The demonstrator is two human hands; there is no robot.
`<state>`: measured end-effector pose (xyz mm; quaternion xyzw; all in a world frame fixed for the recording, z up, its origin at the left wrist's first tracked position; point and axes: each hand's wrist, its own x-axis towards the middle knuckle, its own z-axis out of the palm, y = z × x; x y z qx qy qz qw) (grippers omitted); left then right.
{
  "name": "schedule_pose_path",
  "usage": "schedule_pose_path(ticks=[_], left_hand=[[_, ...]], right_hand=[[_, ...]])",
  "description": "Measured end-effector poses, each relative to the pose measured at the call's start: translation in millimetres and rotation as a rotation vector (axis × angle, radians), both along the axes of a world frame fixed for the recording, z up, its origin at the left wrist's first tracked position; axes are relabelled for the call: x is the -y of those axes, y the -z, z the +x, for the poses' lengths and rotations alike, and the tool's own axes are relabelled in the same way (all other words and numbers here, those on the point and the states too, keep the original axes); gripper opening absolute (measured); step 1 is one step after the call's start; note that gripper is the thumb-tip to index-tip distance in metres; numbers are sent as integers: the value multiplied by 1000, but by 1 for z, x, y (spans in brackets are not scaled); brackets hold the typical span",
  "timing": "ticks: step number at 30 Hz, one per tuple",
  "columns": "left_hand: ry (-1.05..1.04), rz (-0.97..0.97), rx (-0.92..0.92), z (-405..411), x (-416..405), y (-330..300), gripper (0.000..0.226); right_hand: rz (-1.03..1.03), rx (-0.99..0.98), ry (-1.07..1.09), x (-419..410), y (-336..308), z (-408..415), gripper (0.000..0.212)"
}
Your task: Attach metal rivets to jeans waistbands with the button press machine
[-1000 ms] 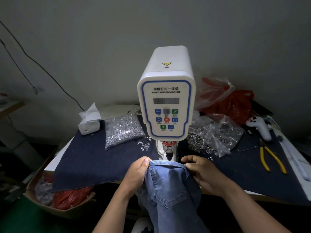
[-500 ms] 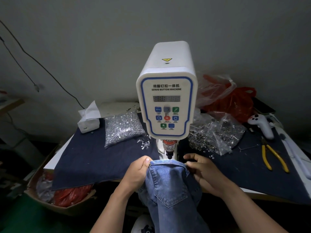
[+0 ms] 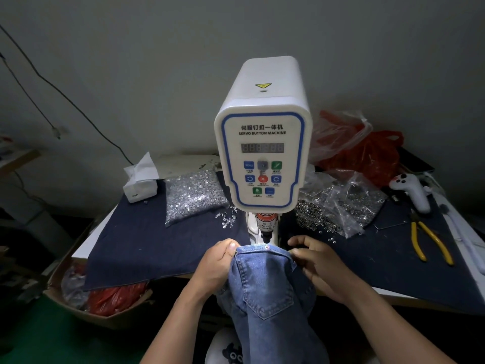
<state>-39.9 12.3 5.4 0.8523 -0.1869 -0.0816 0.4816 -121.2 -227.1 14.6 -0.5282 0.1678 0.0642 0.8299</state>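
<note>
You've got 1 button press machine (image 3: 263, 143), 1 pair of jeans (image 3: 267, 292) and 2 hands on them — left hand (image 3: 217, 264), right hand (image 3: 319, 264). On the desk (image 3: 81, 248): 2 clear bags of metal bits — left bag (image 3: 195, 197), right bag (image 3: 338, 206) — plus loose ones, too many to count. Also 1 tissue box (image 3: 140, 186), 1 pair of yellow pliers (image 3: 430, 241), 1 white controller (image 3: 413, 190), 1 red plastic bag (image 3: 367, 153).

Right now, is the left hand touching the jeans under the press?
Touching. The head view shows the left hand gripping the top left corner of the jeans, thumb pressed on the denim edge, beneath the button machine.
</note>
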Motion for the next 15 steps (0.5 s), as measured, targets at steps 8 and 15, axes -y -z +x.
schedule_pose_path(ticks=[8,15], left_hand=[[95,-357,-413,-19,-6,-14,40],[-58,-787,-578,-21,-20,-10,19]], right_hand=[[-400,70,-252,3,-6,-20,32],[-1224,154,248,55,-16,4,22]])
